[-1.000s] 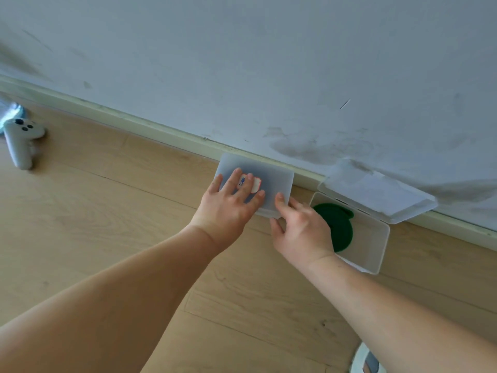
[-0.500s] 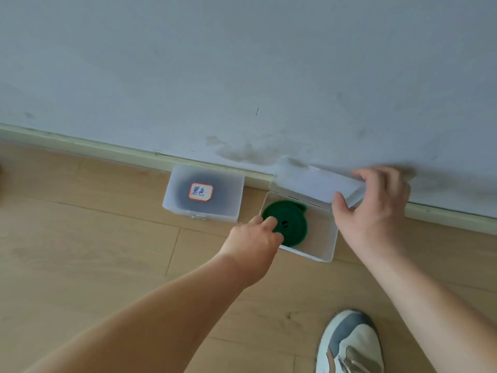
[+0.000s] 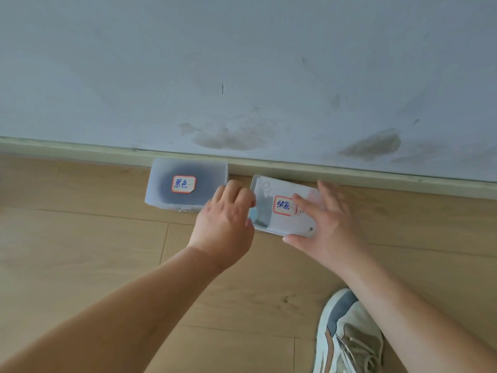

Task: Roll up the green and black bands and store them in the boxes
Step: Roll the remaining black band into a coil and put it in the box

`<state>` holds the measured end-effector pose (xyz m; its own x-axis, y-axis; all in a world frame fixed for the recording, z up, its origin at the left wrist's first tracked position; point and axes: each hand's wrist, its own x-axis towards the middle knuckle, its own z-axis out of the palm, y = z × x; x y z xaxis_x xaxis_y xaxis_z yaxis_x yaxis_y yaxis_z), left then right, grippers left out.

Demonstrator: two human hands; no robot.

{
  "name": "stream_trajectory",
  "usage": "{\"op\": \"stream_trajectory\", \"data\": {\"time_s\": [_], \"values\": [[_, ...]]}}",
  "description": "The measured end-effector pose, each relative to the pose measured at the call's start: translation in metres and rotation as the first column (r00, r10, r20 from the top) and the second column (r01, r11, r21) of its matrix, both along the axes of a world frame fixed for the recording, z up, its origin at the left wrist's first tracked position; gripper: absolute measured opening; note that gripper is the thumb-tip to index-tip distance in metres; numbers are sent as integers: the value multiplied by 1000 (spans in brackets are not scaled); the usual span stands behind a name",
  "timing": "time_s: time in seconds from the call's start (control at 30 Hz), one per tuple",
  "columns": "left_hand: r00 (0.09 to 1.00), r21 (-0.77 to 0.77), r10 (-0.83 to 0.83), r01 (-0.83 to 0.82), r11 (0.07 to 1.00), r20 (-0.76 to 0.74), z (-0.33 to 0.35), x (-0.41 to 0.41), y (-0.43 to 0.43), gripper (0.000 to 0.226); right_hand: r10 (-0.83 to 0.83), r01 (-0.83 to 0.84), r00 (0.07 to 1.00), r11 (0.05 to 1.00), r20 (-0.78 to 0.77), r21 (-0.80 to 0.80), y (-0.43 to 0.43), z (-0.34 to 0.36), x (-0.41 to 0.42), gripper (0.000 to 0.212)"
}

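Box with the green label (image 3: 269,230) sits on the floor (image 3: 80,251) close against the skirting board (image 3: 390,181), its lid (image 3: 282,188) down. My right hand (image 3: 326,222) lies flat across the lid, fingers straight and spread, thumb along the front edge, gripping nothing. I judge this is the press that snaps it shut. My left hand (image 3: 226,219) has its fingers curled against the box's left end, bracing it so the push does not slide it.

Green band (image 3: 259,215): only a dim dark patch through the frosted lid, so it is inside; shape not readable.

Box with the black label (image 3: 161,170) stands just beside, to the left, closed. The dark shade under its lid is most likely the black band (image 3: 207,189). Whether my left hand touches this box, I cannot tell.

Floor is pale wood planks. Wall (image 3: 242,63) is grey-white, smudged above the boxes. My shoe (image 3: 349,335) is at lower right.
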<state>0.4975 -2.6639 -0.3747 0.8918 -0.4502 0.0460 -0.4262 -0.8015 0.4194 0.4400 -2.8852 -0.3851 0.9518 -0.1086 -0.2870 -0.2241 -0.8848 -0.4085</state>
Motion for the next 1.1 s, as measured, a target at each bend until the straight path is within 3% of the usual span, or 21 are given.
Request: {"op": "stream_trajectory", "data": {"time_s": [0.13,0.23,0.27,0.5,0.57,0.63,0.7,0.77,0.93,1.1], "values": [[921,189,-390,386,903,-21,-19,2,-19,66,-6,6,997,1000,72,11,4,-24,-12,88],[866,355,-498,453,818,42,-30,-3,-37,41,-4,4,983,1000,184,0,6,-37,-16,78],[862,402,-502,437,804,67,-31,-4,-42,34,-8,11,980,1000,198,-11,6,-39,-16,77],[842,607,-538,405,684,44,-39,-22,-50,57,31,-20,966,999,257,-45,9,-47,-22,74],[840,616,-541,399,680,54,-41,-25,-51,56,-92,74,973,993,211,92,10,-42,-27,86],[845,605,-535,422,676,9,-40,-24,-51,43,-333,289,939,902,91,321,11,-32,-31,97],[848,597,-527,452,662,-57,-38,-21,-50,32,-488,439,872,749,-35,496,15,-22,-37,80],[849,602,-525,449,661,-57,-37,-19,-48,37,-520,506,842,670,-143,543,20,-16,-39,53],[892,582,-451,367,725,-1,-41,-33,-48,71,-555,562,810,644,-189,519,22,-13,-33,48],[886,573,-441,436,694,-139,-26,-18,-40,60,-546,548,817,636,-186,543,21,-15,-31,43]]}}
